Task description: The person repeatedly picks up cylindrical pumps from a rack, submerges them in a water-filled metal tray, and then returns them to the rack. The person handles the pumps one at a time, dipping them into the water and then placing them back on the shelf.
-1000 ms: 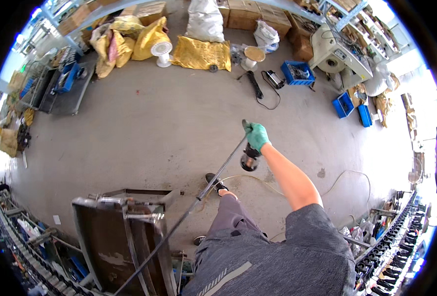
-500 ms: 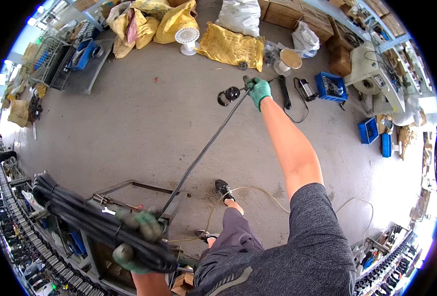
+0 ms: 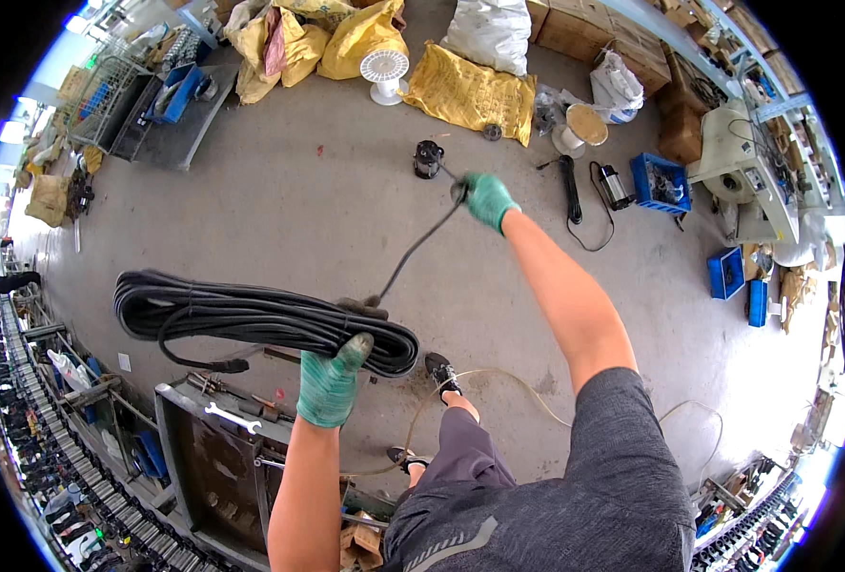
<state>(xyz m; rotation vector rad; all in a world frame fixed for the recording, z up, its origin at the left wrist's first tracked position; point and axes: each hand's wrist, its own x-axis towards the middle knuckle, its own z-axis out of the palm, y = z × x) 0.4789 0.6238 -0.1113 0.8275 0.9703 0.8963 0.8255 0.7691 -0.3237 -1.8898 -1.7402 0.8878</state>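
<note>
My left hand [image 3: 332,381], in a green glove, is closed around a long bundle of black cable [image 3: 251,319], its thumb on top near the right end. A free end with a dark plug [image 3: 230,365] dangles below the bundle. From the coil a single strand runs up to my right hand [image 3: 486,200], also green-gloved, whose fingers are closed on it. Just past that hand the strand leads to a small black cylindrical device [image 3: 428,159]. Whether this cylinder hangs or rests on the floor, I cannot tell.
Below the coil is a metal-framed bench [image 3: 179,458] with a wrench [image 3: 233,418]. A silver cylindrical device [image 3: 616,188] with black cable lies on the floor at right, beside a blue bin [image 3: 661,183]. Yellow sacks [image 3: 470,91] and spools lie at the far side. A thin hose [image 3: 498,374] crosses by my feet.
My left hand has brought the cable bundle up and rightward, away from over the bench. My right hand has come slightly nearer and left, and the strand between them is shorter and slacker.
</note>
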